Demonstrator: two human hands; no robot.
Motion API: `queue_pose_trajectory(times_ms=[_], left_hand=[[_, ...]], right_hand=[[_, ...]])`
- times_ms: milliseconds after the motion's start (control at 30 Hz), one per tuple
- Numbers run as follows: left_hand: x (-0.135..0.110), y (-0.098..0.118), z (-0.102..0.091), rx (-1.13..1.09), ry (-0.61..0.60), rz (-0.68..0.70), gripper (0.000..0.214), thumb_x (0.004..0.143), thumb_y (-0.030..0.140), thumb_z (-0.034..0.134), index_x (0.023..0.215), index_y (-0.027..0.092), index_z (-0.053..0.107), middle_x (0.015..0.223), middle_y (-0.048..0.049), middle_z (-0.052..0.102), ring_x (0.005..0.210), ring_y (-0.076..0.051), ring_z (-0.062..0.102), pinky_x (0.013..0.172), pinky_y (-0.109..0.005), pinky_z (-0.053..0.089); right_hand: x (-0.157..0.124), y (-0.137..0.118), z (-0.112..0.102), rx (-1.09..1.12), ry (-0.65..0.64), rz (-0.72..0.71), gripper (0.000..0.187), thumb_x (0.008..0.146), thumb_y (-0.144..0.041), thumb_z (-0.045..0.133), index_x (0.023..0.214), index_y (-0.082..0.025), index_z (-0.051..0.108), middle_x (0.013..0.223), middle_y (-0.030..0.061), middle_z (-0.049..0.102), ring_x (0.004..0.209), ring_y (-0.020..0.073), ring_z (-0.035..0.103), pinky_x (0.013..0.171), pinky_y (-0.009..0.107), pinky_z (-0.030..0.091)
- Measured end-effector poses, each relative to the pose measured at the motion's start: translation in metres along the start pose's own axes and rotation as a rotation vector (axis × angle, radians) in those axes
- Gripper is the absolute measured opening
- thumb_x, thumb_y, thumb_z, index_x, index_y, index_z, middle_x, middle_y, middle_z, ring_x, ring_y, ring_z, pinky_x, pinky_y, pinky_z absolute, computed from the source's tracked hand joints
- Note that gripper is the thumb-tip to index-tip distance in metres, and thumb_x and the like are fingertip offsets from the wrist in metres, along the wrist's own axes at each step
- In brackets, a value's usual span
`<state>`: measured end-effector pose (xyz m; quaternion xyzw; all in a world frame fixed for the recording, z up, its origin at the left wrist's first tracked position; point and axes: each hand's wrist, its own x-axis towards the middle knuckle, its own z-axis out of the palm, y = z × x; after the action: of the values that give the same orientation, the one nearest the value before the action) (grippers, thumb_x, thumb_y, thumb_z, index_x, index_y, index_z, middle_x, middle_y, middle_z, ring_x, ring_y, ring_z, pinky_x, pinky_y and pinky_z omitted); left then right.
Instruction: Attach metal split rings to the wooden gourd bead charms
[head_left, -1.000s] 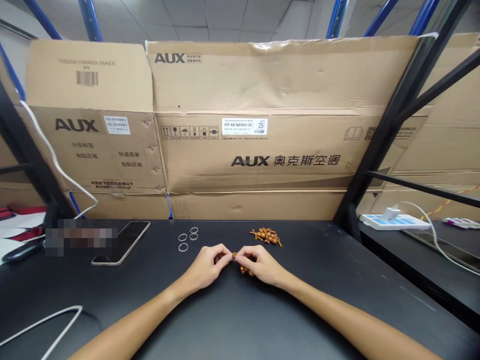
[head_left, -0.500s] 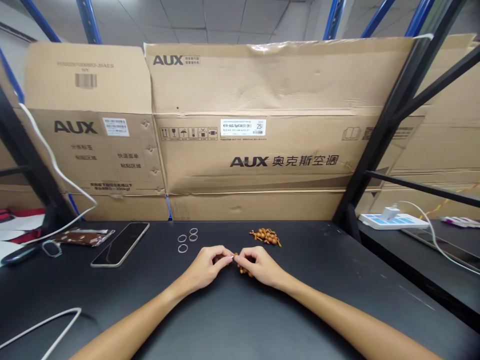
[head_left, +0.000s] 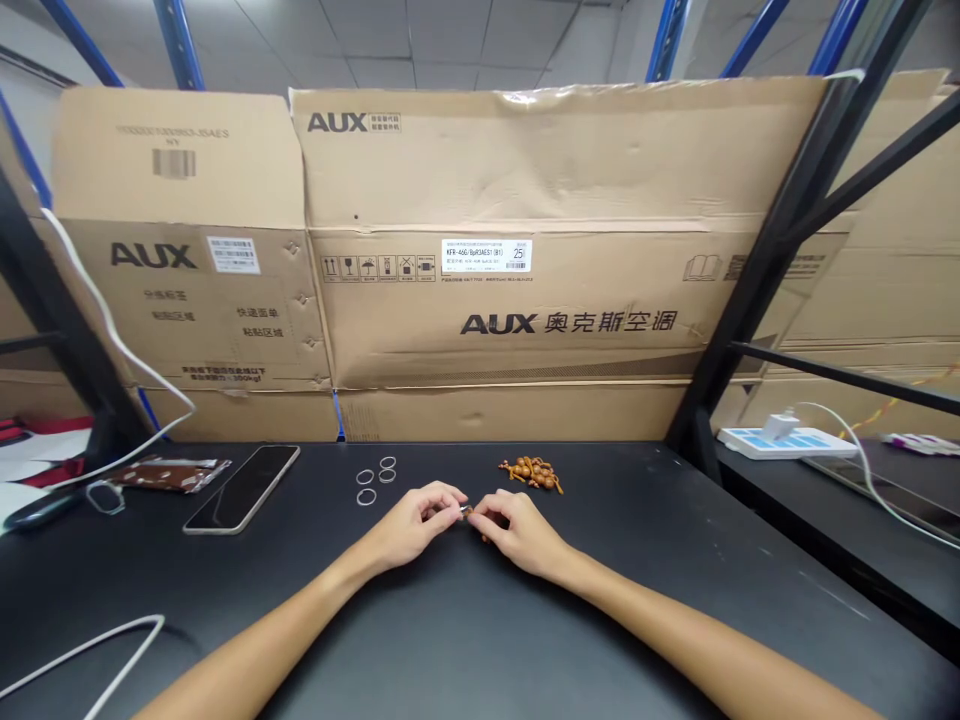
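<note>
My left hand [head_left: 420, 522] is closed in a pinch on a small silvery metal ring [head_left: 463, 509], only its edge showing between the fingertips. Facing it, my right hand [head_left: 520, 532] pinches the cord end of a brown wooden-bead pendant [head_left: 484, 539], most of which is hidden behind the fingers. The ring and the cord end meet between both hands, just above the black table [head_left: 480, 640]; whether they are linked I cannot make out. Behind my right hand lies a small pile of similar bead pendants [head_left: 534, 474]. Several loose metal rings [head_left: 366, 497] lie beyond my left hand.
A phone [head_left: 244, 490] and a brown packet [head_left: 169, 474] lie to the left. White cables [head_left: 112, 650] cross the left side. Cardboard boxes [head_left: 495, 360] stand along the back edge. A black metal post [head_left: 750, 270] and a power strip [head_left: 787, 442] are at the right.
My left hand has shifted slightly left, and more of the metal ring shows. My right hand has turned a little, so less of the bead pendant is visible beneath it.
</note>
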<state>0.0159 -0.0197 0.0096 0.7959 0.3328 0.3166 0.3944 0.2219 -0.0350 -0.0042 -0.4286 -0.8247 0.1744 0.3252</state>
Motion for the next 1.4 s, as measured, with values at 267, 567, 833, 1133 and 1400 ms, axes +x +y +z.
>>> queue_pose_trajectory(times_ms=[267,567,833,1133,1400], left_hand=[[-0.0038,0.0065,0.0055,0.175,-0.016,-0.008,0.029,0.087,0.037,0.055,0.068,0.016,0.062,0.108,-0.0049,0.061,0.079,-0.014,0.058,0.07,-0.025,0.045],[-0.0042,0.0047,0.0047,0.22,-0.035,0.063,0.023,0.091,0.035,0.051,0.081,0.019,0.065,0.112,-0.004,0.058,0.08,-0.013,0.057,0.069,-0.024,0.043],[-0.0054,0.0058,0.0065,0.284,-0.01,0.069,0.019,0.088,0.034,0.055,0.081,0.019,0.066,0.114,-0.0039,0.056,0.082,-0.014,0.057,0.072,-0.025,0.045],[-0.0052,0.0011,0.0079,0.297,0.005,0.097,0.018,0.09,0.029,0.052,0.08,0.019,0.064,0.114,-0.0045,0.056,0.083,-0.014,0.057,0.072,-0.026,0.046],[-0.0055,0.0024,0.0079,0.292,0.013,0.077,0.019,0.089,0.032,0.054,0.078,0.019,0.063,0.114,-0.0031,0.056,0.081,-0.013,0.057,0.071,-0.024,0.045]], right_hand=[[-0.0015,-0.001,-0.0013,0.022,-0.022,-0.087,0.02,0.091,-0.029,0.051,0.086,-0.021,0.068,0.067,0.0005,0.066,0.068,0.0157,0.054,0.068,0.027,0.04],[-0.0022,-0.0037,-0.0007,0.004,0.023,-0.08,0.019,0.092,-0.026,0.049,0.083,-0.022,0.066,0.066,0.0001,0.066,0.069,0.0169,0.054,0.068,0.029,0.04],[-0.003,-0.0043,-0.0001,-0.018,0.051,-0.098,0.018,0.092,-0.024,0.049,0.082,-0.021,0.065,0.068,0.0004,0.065,0.069,0.0162,0.053,0.069,0.029,0.039],[-0.0041,0.0005,0.0055,-0.098,0.061,-0.131,0.015,0.09,-0.022,0.051,0.082,-0.021,0.064,0.067,0.0002,0.065,0.071,0.0169,0.052,0.071,0.031,0.037],[-0.0044,-0.0004,0.0045,-0.094,0.058,-0.179,0.014,0.09,-0.022,0.052,0.083,-0.021,0.064,0.07,0.0011,0.064,0.072,0.0168,0.052,0.07,0.03,0.038]])
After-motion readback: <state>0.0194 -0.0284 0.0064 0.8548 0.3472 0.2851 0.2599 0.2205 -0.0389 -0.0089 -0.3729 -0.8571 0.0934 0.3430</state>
